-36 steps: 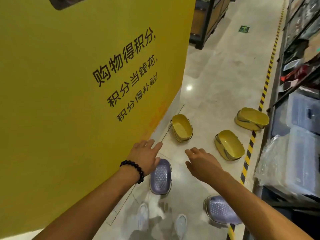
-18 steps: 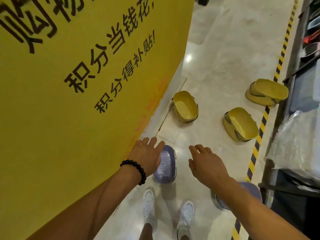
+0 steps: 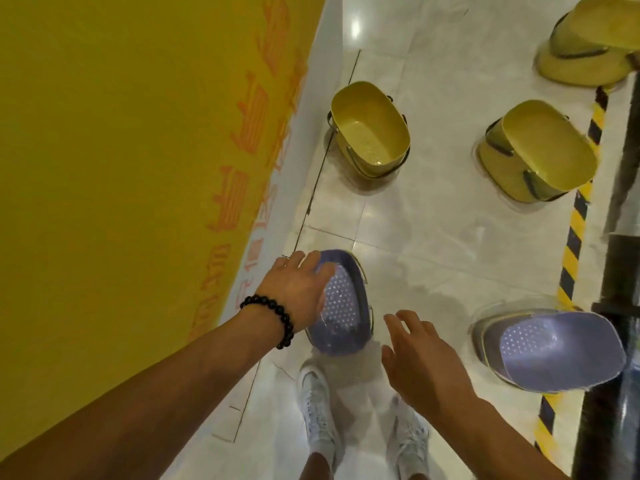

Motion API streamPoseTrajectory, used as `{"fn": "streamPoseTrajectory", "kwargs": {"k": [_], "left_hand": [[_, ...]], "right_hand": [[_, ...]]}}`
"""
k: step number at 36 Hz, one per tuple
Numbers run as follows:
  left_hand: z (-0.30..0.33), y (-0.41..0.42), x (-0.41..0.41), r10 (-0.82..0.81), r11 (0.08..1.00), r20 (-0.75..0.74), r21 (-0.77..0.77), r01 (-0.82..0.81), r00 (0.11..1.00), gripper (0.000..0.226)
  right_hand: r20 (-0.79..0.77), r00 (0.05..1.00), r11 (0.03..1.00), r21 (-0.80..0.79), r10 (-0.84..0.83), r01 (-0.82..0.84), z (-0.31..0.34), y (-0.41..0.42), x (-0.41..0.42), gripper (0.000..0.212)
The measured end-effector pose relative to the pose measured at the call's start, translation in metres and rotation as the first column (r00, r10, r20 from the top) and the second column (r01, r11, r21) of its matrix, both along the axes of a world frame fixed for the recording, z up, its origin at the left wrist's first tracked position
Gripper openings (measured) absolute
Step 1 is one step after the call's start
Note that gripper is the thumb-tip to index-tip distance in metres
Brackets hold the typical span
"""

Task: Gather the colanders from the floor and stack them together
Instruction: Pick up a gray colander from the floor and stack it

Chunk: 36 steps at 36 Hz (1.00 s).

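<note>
Several colanders lie on the pale tiled floor. A purple perforated colander sits just ahead of my feet. My left hand, with a black bead bracelet on the wrist, lies over its left rim, fingers spread. My right hand hovers open just right of it, holding nothing. A second purple colander lies at the right. Farther ahead are three yellow colanders: one at centre, one to the right, one at the top right, cut off by the frame.
A tall yellow sign wall with orange lettering stands close on the left. A yellow-black hazard stripe runs along the floor at the right beside a dark shelving post. My white shoes are below the near purple colander.
I have bent down and the view has tilted toward the floor. My left hand has come onto the near purple colander's rim; my right hand has dropped lower beside it.
</note>
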<state>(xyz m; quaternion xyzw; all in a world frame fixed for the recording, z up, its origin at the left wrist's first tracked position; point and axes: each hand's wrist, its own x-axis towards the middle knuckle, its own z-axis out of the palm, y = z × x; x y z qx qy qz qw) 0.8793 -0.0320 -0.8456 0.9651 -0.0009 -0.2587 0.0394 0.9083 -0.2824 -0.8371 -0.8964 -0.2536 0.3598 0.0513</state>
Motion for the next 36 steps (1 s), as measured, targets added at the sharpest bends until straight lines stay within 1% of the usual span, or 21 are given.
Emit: {"fn": "streamPoseTrajectory", "kwargs": {"k": [3, 5, 8, 10, 14, 17, 20, 22, 24, 27, 29, 30, 32, 34, 36], "left_hand": [[-0.058, 0.006, 0.008, -0.037, 0.999, 0.007, -0.004, 0.037, 0.999, 0.059], [-0.096, 0.009, 0.012, -0.038, 0.999, -0.001, 0.005, 0.038, 0.999, 0.053], [-0.149, 0.013, 0.02, -0.042, 0.999, -0.018, 0.012, 0.043, 0.999, 0.05], [-0.181, 0.016, 0.026, -0.059, 0.998, -0.034, 0.014, 0.06, 0.998, 0.05], [-0.233, 0.024, 0.038, -0.09, 0.994, -0.067, 0.056, 0.094, 0.994, 0.056], [-0.264, 0.032, 0.048, -0.095, 0.992, -0.104, 0.07, 0.103, 0.99, 0.061], [-0.29, 0.038, 0.054, -0.089, 0.995, -0.123, 0.034, 0.094, 0.988, 0.061], [-0.304, 0.039, 0.055, -0.05, 0.999, -0.15, -0.024, 0.047, 0.987, 0.059], [-0.314, 0.037, 0.055, 0.024, 0.994, -0.163, -0.103, -0.041, 0.986, 0.056], [-0.322, 0.036, 0.053, 0.121, 0.981, -0.104, -0.137, -0.135, 0.987, 0.044], [-0.324, 0.037, 0.05, 0.161, 0.976, -0.093, -0.132, -0.173, 0.982, 0.044], [-0.324, 0.038, 0.046, 0.176, 0.973, -0.093, -0.133, -0.187, 0.98, 0.044], [-0.323, 0.039, 0.036, 0.212, 0.966, -0.087, -0.135, -0.222, 0.974, 0.041], [-0.322, 0.04, 0.021, 0.281, 0.946, -0.078, -0.146, -0.29, 0.957, 0.039], [-0.322, 0.036, 0.003, 0.353, 0.918, -0.07, -0.166, -0.36, 0.933, 0.037]], "right_hand": [[0.001, 0.997, 0.997, -0.008, -0.075, 0.075, -0.055, 0.002, -0.014, 0.052], [-0.02, 0.995, 0.995, -0.027, -0.096, 0.095, -0.092, 0.005, -0.024, 0.052], [-0.063, 0.988, 0.99, -0.019, -0.139, 0.138, -0.145, 0.007, -0.037, 0.043], [-0.09, 0.98, 0.984, -0.017, -0.177, 0.176, -0.178, 0.007, -0.046, 0.042], [-0.127, 0.951, 0.958, -0.075, -0.283, 0.276, -0.229, 0.007, -0.067, 0.053], [-0.182, 0.905, 0.922, -0.125, -0.385, 0.367, -0.258, 0.004, -0.08, 0.06], [-0.271, 0.848, 0.889, -0.098, -0.456, 0.447, -0.279, -0.002, -0.088, 0.062], [-0.314, 0.814, 0.868, -0.074, -0.488, 0.492, -0.291, -0.003, -0.091, 0.059], [-0.33, 0.779, 0.831, -0.03, -0.533, 0.555, -0.298, 0.0, -0.091, 0.056], [-0.321, 0.761, 0.798, 0.025, -0.563, 0.601, -0.304, 0.007, -0.088, 0.068], [-0.29, 0.756, 0.784, 0.029, -0.587, 0.62, -0.308, 0.007, -0.082, 0.079], [-0.271, 0.747, 0.769, 0.039, -0.607, 0.638, -0.311, 0.004, -0.077, 0.08], [-0.235, 0.73, 0.733, 0.095, -0.641, 0.674, -0.315, -0.003, -0.062, 0.072], [-0.23, 0.695, 0.685, 0.134, -0.681, 0.716, -0.321, -0.012, -0.04, 0.054], [-0.161, 0.691, 0.675, 0.144, -0.705, 0.723, -0.324, -0.017, -0.013, 0.043]]}}
